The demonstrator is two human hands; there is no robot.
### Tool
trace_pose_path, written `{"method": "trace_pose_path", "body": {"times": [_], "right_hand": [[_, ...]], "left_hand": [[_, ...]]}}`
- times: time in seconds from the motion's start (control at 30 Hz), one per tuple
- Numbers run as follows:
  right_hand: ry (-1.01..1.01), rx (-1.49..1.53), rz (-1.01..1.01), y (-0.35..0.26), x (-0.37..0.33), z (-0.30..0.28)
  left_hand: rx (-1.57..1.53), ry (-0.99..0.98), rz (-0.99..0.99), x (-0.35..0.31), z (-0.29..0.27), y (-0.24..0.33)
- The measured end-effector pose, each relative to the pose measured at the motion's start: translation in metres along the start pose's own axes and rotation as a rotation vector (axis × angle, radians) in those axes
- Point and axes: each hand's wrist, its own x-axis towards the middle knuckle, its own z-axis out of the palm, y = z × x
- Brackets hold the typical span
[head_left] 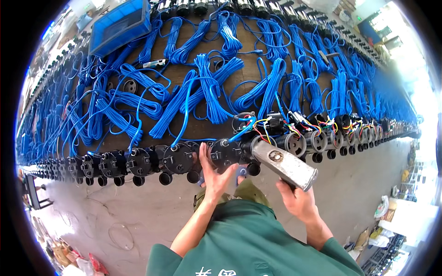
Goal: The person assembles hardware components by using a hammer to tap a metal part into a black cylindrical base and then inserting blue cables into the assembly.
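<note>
The black round-faced unit (226,154) sits at the counter's (250,71) near edge, just beyond the left hand (214,178), which is the nearer one; that hand is spread open, touching the unit's side and lower edge. The right hand (298,198) is closed around a hammer (291,168), its handle hidden from me. The hammer's metal head slants from upper left to lower right, beside the unit. Beyond the bundled blue cables (209,89), a blue crate (123,41) stands at far left, its dark contents unclear.
</note>
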Motion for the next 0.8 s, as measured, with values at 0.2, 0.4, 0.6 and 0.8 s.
{"method": "trace_pose_path", "body": {"times": [0.2,0.4,0.6,0.8], "right_hand": [[-0.187,-0.346,0.302,-0.001,0.018,0.035],[-0.170,-0.108,0.094,-0.054,0.026,0.040],[-0.304,-0.275,0.352,-0.010,0.030,0.082],[-0.170,-0.013,0.267,-0.055,0.018,0.058]], "left_hand": [[0.244,0.012,0.279,0.016,-0.014,-0.008],[0.290,0.060,0.386,0.023,-0.019,-0.009],[0.202,0.059,0.335,0.022,-0.017,-0.021],[0.187,0.085,0.304,0.021,-0.016,-0.014]]}}
